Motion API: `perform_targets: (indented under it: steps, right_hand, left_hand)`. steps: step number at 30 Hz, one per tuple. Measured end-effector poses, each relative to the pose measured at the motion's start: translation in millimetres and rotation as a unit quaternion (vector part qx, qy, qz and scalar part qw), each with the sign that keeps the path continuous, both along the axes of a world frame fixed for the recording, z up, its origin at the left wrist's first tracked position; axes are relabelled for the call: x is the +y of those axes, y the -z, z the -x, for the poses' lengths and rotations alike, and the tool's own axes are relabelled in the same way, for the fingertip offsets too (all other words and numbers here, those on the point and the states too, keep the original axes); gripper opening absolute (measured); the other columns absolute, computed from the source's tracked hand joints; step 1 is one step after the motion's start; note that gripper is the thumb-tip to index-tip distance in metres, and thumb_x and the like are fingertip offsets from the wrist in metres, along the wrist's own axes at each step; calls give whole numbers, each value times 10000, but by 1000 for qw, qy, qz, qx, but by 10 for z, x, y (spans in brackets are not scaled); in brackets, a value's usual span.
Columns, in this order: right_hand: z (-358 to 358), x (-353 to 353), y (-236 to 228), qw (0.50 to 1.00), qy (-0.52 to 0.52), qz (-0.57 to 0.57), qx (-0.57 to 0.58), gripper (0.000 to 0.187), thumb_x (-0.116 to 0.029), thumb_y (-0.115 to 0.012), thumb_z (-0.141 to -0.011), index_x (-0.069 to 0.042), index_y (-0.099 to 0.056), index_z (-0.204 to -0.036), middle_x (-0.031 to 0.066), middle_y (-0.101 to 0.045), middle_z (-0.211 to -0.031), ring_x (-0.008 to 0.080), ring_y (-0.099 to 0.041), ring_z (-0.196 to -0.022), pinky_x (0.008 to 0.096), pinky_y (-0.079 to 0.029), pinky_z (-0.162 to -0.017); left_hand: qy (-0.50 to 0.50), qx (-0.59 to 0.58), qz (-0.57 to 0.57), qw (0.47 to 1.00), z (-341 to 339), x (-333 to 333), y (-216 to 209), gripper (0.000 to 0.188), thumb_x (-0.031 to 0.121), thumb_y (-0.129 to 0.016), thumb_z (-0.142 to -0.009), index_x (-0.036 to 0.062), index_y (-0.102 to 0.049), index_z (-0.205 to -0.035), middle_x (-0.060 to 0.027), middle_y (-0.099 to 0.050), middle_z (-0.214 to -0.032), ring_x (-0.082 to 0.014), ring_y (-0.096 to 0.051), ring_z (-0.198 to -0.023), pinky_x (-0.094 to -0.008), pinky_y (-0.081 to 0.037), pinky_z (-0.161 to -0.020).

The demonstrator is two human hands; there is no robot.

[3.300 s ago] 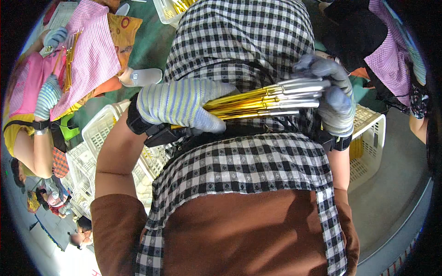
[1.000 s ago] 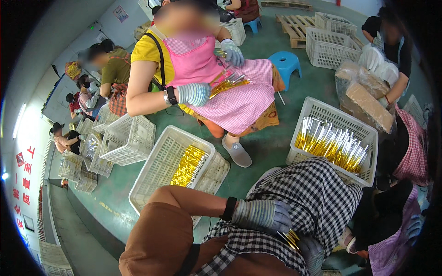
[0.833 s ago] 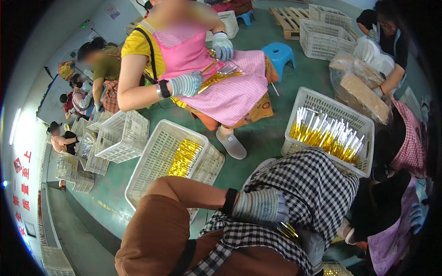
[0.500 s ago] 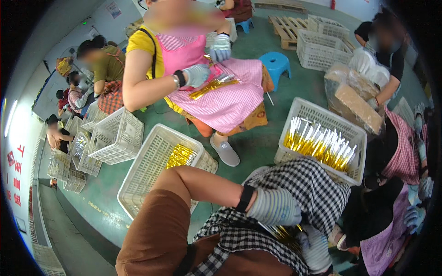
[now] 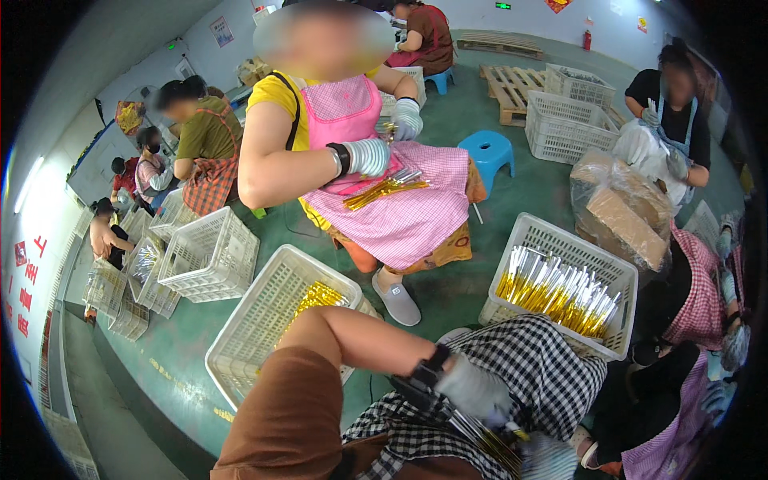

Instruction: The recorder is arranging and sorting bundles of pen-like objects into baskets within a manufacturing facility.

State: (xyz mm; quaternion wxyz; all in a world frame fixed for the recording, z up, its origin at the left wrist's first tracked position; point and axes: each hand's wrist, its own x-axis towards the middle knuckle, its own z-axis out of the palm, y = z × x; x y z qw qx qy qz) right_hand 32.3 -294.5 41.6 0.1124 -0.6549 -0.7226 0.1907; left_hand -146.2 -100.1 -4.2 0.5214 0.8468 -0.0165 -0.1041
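Note:
Slender sticks with silver and gold parts (image 5: 478, 432) lie in a loose bundle on my lap, over a black-and-white checked apron (image 5: 544, 364). Above the bundle is my left hand (image 5: 478, 390), in a pale striped glove with a black band at the wrist. Its fingers are curled in and blurred; a small yellowish tip shows by them, but what they grip is unclear. My right hand (image 5: 550, 458), gloved too, sits low at the picture's edge beside the bundle's right end. The fingers of that hand are mostly hidden or smeared.
A white crate (image 5: 512, 276) of silver-and-gold sticks stands ahead right; another crate (image 5: 232, 344) with gold pieces is at my left. Opposite sits a co-worker in a pink apron (image 5: 400, 216), sticks on the lap. Beyond are a blue stool (image 5: 490, 148) and cardboard in plastic (image 5: 628, 220).
The view has tilted, so the surroundings sit lower. My left hand has shifted downward over the bundle. A co-worker at the far right has lifted a hand away from the wrapped cardboard.

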Motion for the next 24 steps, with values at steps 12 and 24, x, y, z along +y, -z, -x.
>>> perform_targets:
  steps: [12, 24]
  right_hand:
    - [32, -142, 290, 990, -51, -119, 50, 142, -162, -572, -820, -47, -642, -864, 141, -625, -773, 284, -597, -693, 370, -480, -638]
    - [7, -97, 547, 997, -18, 29, 64, 272, -291, -581, -822, -54, -611, -953, 145, -611, -840, 307, -594, -772, 404, -473, -684]
  left_hand:
    - [-21, -174, -301, 937, -390, -129, -18, 417, 234, -548, -804, 34, -491, -1165, -87, -556, -918, -231, -566, -814, -352, -471, -688]
    - [48, -227, -387, 893, -403, -44, 161, 443, 135, -538, -749, 48, -501, -1181, -117, -545, -1127, -237, -549, -1007, -346, -451, -830]
